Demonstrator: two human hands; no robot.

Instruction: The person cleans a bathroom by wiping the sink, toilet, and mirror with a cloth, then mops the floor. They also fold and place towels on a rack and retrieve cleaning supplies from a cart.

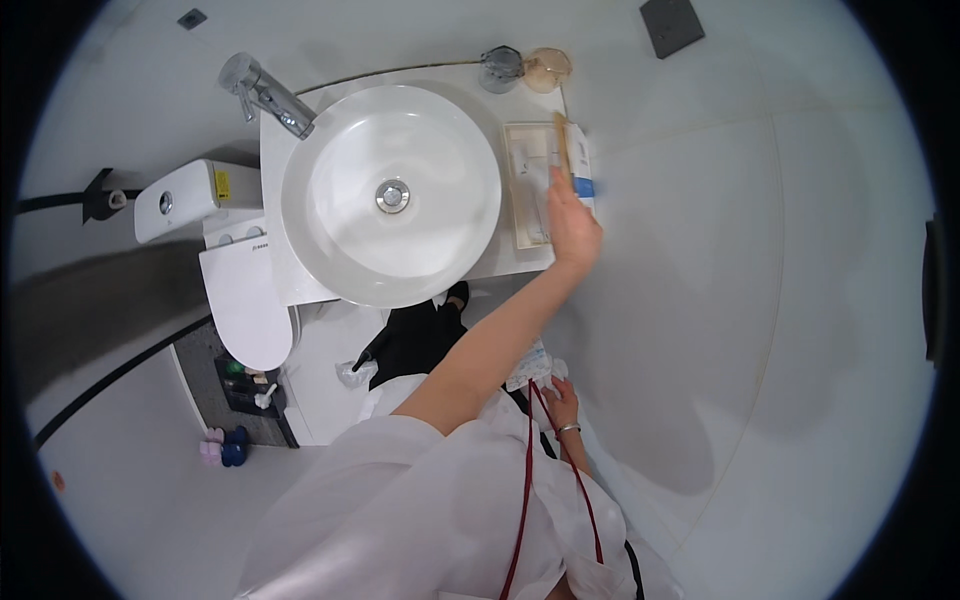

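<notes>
My left hand [576,222] reaches over the right end of the washbasin counter, above a shallow tan-rimmed tray [530,243]. Its fingers are closed on a narrow, flat tan piece that looks like a comb [562,145]. Right beside that piece stands a white-and-blue box [580,165], partly hidden by the hand. Several small pale items lie in the tray, too faint to name. Lower down, close to my body, my right hand [562,404] is closed on a crinkled white plastic packet with blue print [528,367]. A bracelet circles that wrist.
A round white basin [330,250] with a chrome faucet [268,95] fills most of the counter. Two glass cups [524,69], grey and amber, stand at its back corner. To the left is a white toilet [248,300]; slippers [233,447] lie farther off. Red straps [528,480] hang before me.
</notes>
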